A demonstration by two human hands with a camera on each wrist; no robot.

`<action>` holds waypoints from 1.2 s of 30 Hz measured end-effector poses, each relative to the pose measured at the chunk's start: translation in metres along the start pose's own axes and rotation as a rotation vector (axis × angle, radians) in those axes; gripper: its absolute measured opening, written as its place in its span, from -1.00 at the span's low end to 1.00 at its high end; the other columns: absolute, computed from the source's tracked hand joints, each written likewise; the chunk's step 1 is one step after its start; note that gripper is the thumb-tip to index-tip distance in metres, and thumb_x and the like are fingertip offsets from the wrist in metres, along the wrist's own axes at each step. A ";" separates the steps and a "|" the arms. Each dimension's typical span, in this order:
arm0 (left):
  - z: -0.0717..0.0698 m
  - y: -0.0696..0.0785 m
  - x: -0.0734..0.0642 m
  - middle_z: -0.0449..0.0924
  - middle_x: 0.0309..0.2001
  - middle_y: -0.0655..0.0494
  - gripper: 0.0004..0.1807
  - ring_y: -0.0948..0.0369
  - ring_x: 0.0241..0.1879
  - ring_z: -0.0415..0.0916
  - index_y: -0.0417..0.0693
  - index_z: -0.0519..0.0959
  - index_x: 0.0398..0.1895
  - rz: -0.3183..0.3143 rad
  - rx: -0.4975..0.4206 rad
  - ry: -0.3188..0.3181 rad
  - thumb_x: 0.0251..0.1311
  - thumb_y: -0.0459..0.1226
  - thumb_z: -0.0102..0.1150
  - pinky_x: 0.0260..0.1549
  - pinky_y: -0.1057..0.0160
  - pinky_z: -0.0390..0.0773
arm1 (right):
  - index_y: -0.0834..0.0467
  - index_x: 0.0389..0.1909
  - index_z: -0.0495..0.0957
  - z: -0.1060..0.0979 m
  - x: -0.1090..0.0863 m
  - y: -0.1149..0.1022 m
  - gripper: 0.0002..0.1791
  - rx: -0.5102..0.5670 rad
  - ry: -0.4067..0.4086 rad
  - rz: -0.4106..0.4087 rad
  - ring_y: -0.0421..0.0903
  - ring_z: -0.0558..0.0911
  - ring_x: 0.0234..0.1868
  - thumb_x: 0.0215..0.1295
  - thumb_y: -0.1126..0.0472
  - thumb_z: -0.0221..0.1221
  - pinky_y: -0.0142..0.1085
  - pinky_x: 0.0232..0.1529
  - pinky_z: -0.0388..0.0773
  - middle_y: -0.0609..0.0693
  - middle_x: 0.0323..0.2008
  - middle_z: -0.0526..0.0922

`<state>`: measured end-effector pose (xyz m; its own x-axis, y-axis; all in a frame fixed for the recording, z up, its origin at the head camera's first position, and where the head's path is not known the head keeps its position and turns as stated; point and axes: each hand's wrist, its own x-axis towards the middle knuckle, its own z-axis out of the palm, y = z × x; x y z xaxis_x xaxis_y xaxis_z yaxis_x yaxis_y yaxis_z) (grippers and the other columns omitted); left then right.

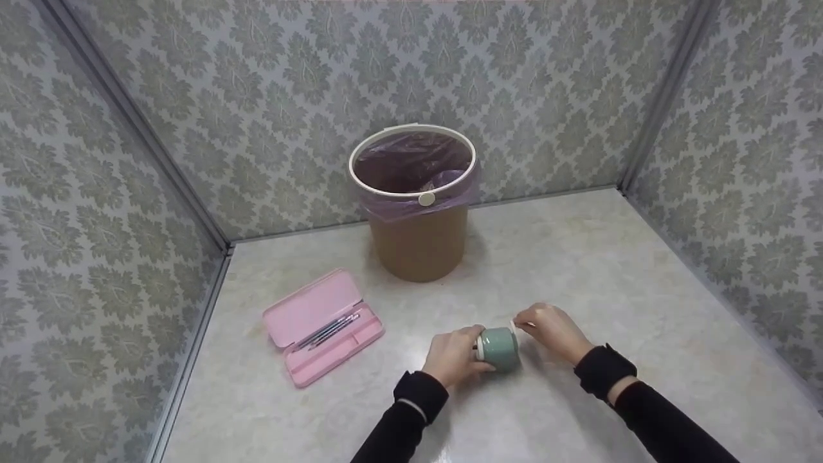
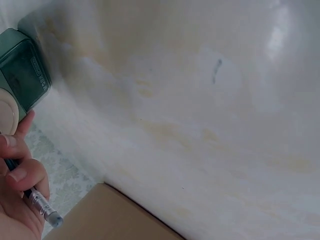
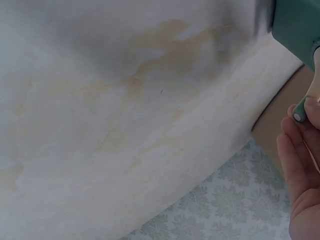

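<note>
A green hand-crank pencil sharpener (image 1: pixel 499 348) sits at the front centre of the table, between the two hands. My left hand (image 1: pixel 453 357) grips a dark pencil (image 2: pixel 42 206) whose clear-capped end sticks out behind the fingers in the left wrist view. The pencil's other end points at the cream round front (image 2: pixel 7 111) of the sharpener, and a fingertip rests against the green body. On the sharpener's right side, my right hand (image 1: pixel 554 332) pinches the crank handle (image 3: pixel 299 113), a green knob on a cream arm. The pencil's tip is hidden.
An open pink pencil case (image 1: pixel 313 307) with several pencils (image 1: pixel 329 333) lies at the left. Behind the sharpener stands a brown bin (image 1: pixel 419 247) lined with a purple bag (image 1: pixel 411 209). Patterned walls (image 1: pixel 411 77) enclose the table (image 1: pixel 578 257) at the back and sides.
</note>
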<state>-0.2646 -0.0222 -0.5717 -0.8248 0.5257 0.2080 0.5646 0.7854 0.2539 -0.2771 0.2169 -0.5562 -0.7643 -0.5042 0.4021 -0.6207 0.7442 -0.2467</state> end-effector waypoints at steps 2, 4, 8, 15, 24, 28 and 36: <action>0.000 0.000 0.000 0.78 -0.11 0.27 -0.37 0.32 -0.20 0.72 0.13 0.61 0.04 0.001 0.012 0.005 -0.09 0.14 0.57 -0.32 0.30 0.65 | 0.19 -0.43 0.73 0.002 0.000 0.001 -0.90 -0.001 -0.005 0.001 -0.06 0.69 -0.39 0.19 0.45 0.35 -0.20 -0.30 0.65 -0.02 -0.45 0.78; 0.001 0.000 0.000 0.79 -0.10 0.26 -0.36 0.31 -0.19 0.73 0.12 0.61 0.05 0.000 0.016 0.005 -0.09 0.14 0.57 -0.32 0.30 0.65 | 0.18 -0.44 0.73 0.004 -0.001 0.001 -0.89 0.004 -0.012 0.005 -0.07 0.68 -0.41 0.19 0.44 0.35 -0.21 -0.31 0.64 -0.03 -0.45 0.78; 0.001 0.000 0.000 0.79 -0.09 0.26 -0.36 0.30 -0.19 0.72 0.12 0.61 0.05 -0.002 0.015 0.001 -0.09 0.15 0.57 -0.31 0.30 0.65 | 0.16 -0.45 0.73 0.007 -0.002 0.001 -0.87 0.023 -0.033 0.033 -0.10 0.67 -0.41 0.20 0.44 0.34 -0.24 -0.32 0.62 -0.04 -0.45 0.79; 0.001 0.000 0.000 0.78 -0.14 0.26 -0.38 0.30 -0.23 0.71 0.12 0.61 0.01 -0.008 0.009 0.009 -0.10 0.15 0.57 -0.32 0.30 0.64 | 0.13 -0.45 0.74 0.009 -0.002 0.000 -0.85 0.039 -0.044 0.062 -0.11 0.69 -0.40 0.21 0.43 0.34 -0.23 -0.30 0.63 -0.05 -0.44 0.80; 0.000 0.001 0.000 0.78 -0.13 0.26 -0.39 0.30 -0.21 0.71 0.13 0.61 0.01 -0.026 0.003 -0.007 -0.08 0.14 0.57 -0.30 0.29 0.64 | 0.15 -0.44 0.77 0.013 -0.007 -0.003 -0.87 0.017 -0.071 0.093 -0.10 0.70 -0.42 0.20 0.43 0.35 -0.24 -0.32 0.65 -0.02 -0.45 0.80; -0.001 0.002 -0.001 0.79 -0.13 0.26 -0.37 0.30 -0.22 0.72 0.12 0.61 0.03 -0.023 0.014 -0.003 -0.08 0.15 0.57 -0.31 0.29 0.65 | 0.16 -0.46 0.76 0.016 -0.012 -0.005 -0.85 0.023 -0.082 0.110 -0.09 0.71 -0.42 0.18 0.46 0.34 -0.25 -0.33 0.64 -0.02 -0.45 0.80; -0.001 0.002 -0.004 0.79 -0.06 0.23 -0.35 0.28 -0.18 0.74 0.09 0.60 0.06 -0.011 0.022 0.011 -0.06 0.15 0.56 -0.29 0.25 0.68 | 0.16 -0.49 0.73 0.022 -0.026 -0.006 -0.84 0.078 -0.101 0.109 -0.04 0.76 -0.39 0.14 0.48 0.32 -0.20 -0.31 0.66 -0.01 -0.46 0.81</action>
<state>-0.2602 -0.0226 -0.5707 -0.8308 0.5130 0.2160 0.5542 0.7983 0.2357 -0.2575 0.2155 -0.5839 -0.8390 -0.4669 0.2794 -0.5420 0.7625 -0.3533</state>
